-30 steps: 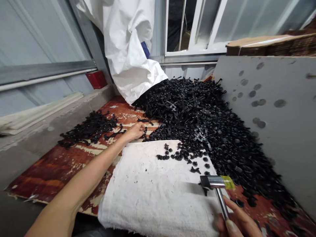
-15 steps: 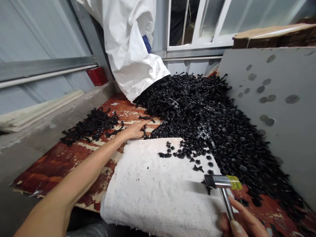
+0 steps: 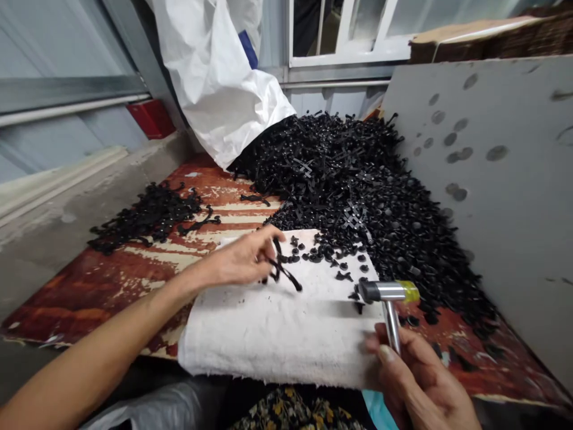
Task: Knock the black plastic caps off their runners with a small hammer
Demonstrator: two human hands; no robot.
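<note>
My left hand is closed around a thin black plastic piece with knobbed ends, held above the white cloth. More than one such piece may be in its fingers; I cannot tell. My right hand grips the metal handle of a small mallet, which has one black face and one yellow face. The mallet head hovers over the cloth's right edge. Several small round black caps lie scattered on the cloth's far right part.
A large heap of black plastic parts covers the back and right of the worn red board. A smaller pile of black pieces lies left. Behind hangs a white sack; a grey panel borders the right side.
My left hand has come from the board beyond the cloth to above the cloth, bringing the black piece. The right hand still holds the mallet. The view has shifted somewhat.
</note>
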